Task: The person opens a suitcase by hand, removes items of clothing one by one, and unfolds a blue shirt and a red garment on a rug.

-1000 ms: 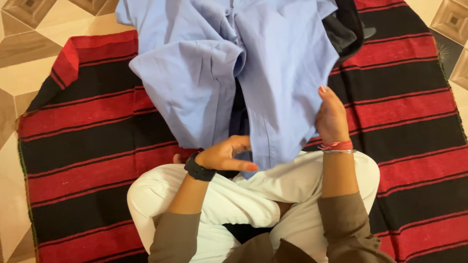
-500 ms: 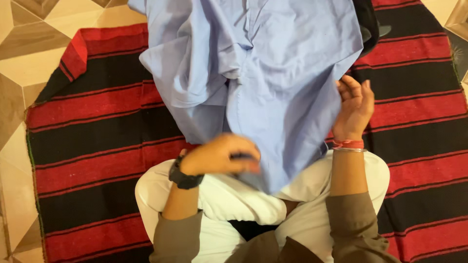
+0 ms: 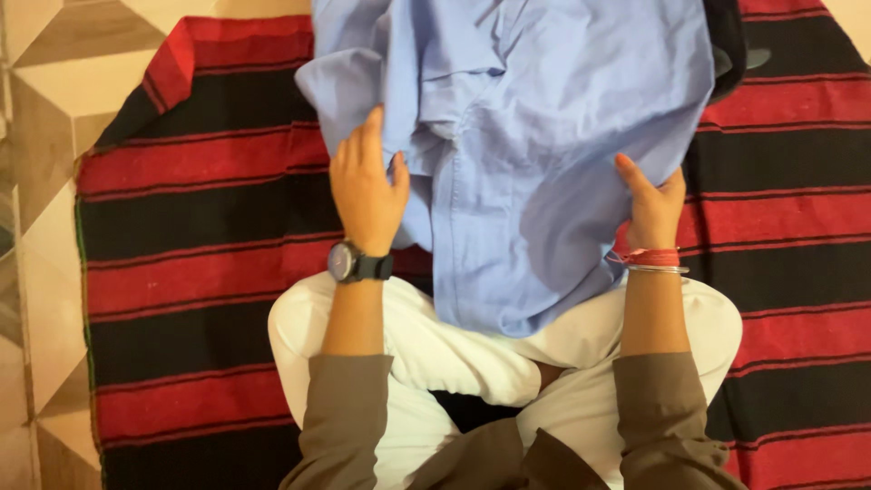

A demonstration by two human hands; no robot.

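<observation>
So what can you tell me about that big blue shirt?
The blue shirt is light blue, thin woven cloth by its look, with a stitched button strip running down its middle. It lies rumpled and creased on the red and black striped rug, its lower end draped over the person's white trousers. The left hand rests flat at its left edge; the right hand grips its right edge. Something dark peeks out at the top right.

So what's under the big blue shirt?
Under the blue shirt lies a red and black striped rug; its lower end drapes over white trousers. A dark garment peeks out at top right. Anything else beneath is covered.
</observation>
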